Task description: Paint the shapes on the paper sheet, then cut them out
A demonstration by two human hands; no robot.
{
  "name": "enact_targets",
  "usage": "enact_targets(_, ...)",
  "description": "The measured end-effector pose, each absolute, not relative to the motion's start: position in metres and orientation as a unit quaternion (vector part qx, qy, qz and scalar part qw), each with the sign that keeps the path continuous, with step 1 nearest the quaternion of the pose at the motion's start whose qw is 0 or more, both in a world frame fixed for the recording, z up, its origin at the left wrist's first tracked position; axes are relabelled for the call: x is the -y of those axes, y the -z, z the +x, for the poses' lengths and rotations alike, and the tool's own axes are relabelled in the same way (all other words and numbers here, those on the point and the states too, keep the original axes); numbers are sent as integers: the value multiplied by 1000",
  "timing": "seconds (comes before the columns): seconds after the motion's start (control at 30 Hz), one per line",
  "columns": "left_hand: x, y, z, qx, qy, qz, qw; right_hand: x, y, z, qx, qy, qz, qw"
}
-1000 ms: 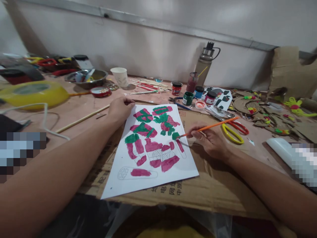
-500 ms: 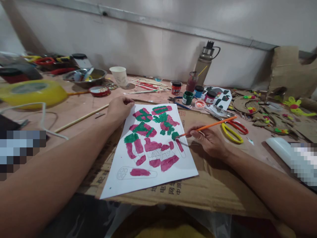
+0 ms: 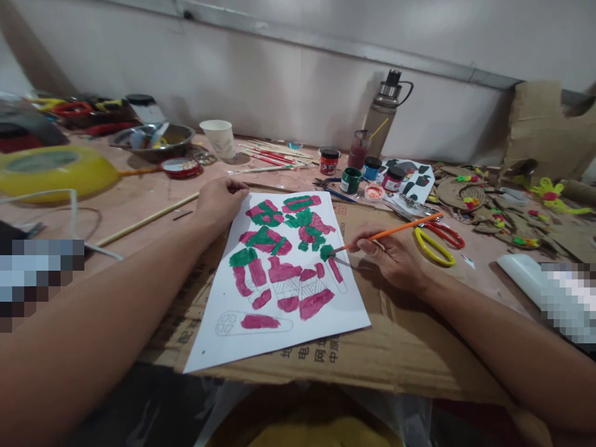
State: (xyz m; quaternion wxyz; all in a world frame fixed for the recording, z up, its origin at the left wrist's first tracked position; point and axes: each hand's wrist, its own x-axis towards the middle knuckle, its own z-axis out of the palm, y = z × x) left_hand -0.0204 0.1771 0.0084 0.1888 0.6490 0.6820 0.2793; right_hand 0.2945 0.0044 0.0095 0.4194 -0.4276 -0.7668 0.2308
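In the head view a white sheet of paper (image 3: 218,357) lies on flattened cardboard (image 3: 395,347). Pencil-outlined shapes on it are filled with magenta and green paint, some parts bare. My left hand (image 3: 221,202) is closed at the sheet's far left corner, fingers bent on its edge. My right hand (image 3: 388,251) grips an orange paintbrush (image 3: 405,225), its tip touching a green patch (image 3: 326,252) at the sheet's right side. An open jar of green paint (image 3: 351,180) stands beyond the sheet, near red, blue and magenta jars.
Scissors (image 3: 435,245) with yellow and red handles lie right of my right hand. Behind are a bottle (image 3: 382,115), wooden sticks (image 3: 274,152) and a paper cup (image 3: 218,138). A yellow tape roll (image 3: 93,174) and metal bowl (image 3: 177,146) sit left; cardboard pieces (image 3: 465,189) lie right.
The view has shifted slightly, so everything sits a little further left and higher. The brush tip stays on the green patch, which looks slightly larger. My left hand keeps its place at the corner.
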Motion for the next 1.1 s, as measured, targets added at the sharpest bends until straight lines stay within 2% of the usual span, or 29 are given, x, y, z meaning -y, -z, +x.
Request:
enact_targets(0.6,-179,-8,-21,-685,-277,647,189,2,-21,301,788,-192,-443,382)
enact_targets(1.1,-184,-3,-24,-688,-276,649,169,4,-22,300,781,-194,-442,396)
